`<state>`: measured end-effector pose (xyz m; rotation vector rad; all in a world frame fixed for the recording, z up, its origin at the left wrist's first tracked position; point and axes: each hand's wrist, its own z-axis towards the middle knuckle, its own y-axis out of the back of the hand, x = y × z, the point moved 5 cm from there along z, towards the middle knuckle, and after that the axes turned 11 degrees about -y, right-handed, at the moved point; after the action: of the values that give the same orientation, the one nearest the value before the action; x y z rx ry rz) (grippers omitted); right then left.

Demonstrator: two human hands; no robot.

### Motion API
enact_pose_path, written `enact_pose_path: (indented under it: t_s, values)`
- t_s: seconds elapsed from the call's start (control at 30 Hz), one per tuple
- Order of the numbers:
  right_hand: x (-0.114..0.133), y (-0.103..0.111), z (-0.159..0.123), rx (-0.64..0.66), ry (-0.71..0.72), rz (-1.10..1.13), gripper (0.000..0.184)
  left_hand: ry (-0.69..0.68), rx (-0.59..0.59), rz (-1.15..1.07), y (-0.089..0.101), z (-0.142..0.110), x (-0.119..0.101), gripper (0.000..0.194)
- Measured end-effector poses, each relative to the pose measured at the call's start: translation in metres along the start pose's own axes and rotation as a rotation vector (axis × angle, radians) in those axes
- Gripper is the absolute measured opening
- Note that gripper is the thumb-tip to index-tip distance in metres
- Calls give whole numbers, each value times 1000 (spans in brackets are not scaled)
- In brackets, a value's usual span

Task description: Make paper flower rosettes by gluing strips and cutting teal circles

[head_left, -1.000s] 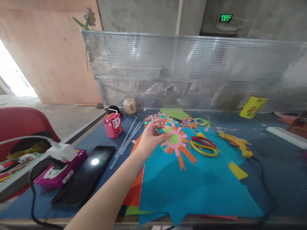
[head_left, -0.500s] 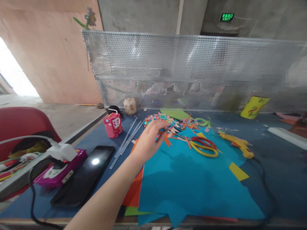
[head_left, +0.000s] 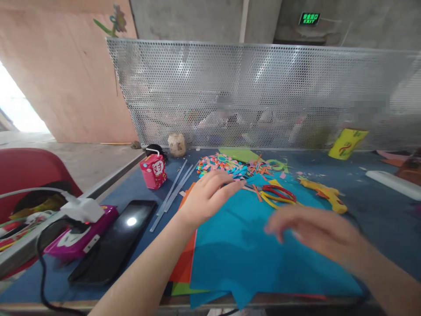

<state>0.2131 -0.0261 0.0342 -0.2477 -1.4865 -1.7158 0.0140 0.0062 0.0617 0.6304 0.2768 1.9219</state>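
Note:
My left hand (head_left: 207,197) lies with fingers stretched out at the upper left corner of a large blue paper sheet (head_left: 243,254), holding nothing. Just beyond its fingertips is a pile of coloured paper scraps and cut flowers (head_left: 223,162). My right hand (head_left: 315,232) hovers over the right part of the blue sheet. It is blurred by motion, its fingers are spread, and nothing is in it. Red and yellow scissors (head_left: 279,195) lie on the sheet's far edge between the two hands. An orange sheet (head_left: 186,259) shows under the blue one.
A yellow glue gun (head_left: 324,193) with a black cord lies right of the scissors. A black phone (head_left: 115,241), a purple device (head_left: 79,237), a red drink carton (head_left: 153,171) and thin clear sticks (head_left: 174,188) are at the left. A perforated metal screen (head_left: 263,92) closes the back.
My left hand carried the pink and orange paper flower off the blue sheet to the scrap pile and let it go. My right hand has come into view over the sheet.

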Motion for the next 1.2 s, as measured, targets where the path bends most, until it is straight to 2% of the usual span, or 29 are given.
enact_pose_path:
  t_s: [0.07,0.13,0.2,0.3,0.43,0.53,0.73,1.0,1.2]
  values:
    - [-13,-17,18,62,-132,111,30,14,-39,12,0,-2,2,43]
    - [-22,-42,32,154,-156,54,46,36,-72,8,1,0,1,42]
    - [-23,-60,38,155,-61,-48,46,71,-124,12,4,3,0,38]
    - [-17,-74,37,85,74,-133,32,175,-214,53,11,8,2,26]
    - [-14,-73,34,17,52,-77,13,272,-314,36,17,12,5,23]
    - [-17,-67,34,-18,16,-6,13,322,-345,-10,18,10,7,22]
    - [-19,-66,32,33,-21,15,13,435,-375,-80,15,3,13,27]
    - [-19,-67,34,66,22,-23,12,439,-394,-105,12,2,14,30]
    - [-15,-67,33,75,117,-110,11,435,-363,-98,10,3,13,33]
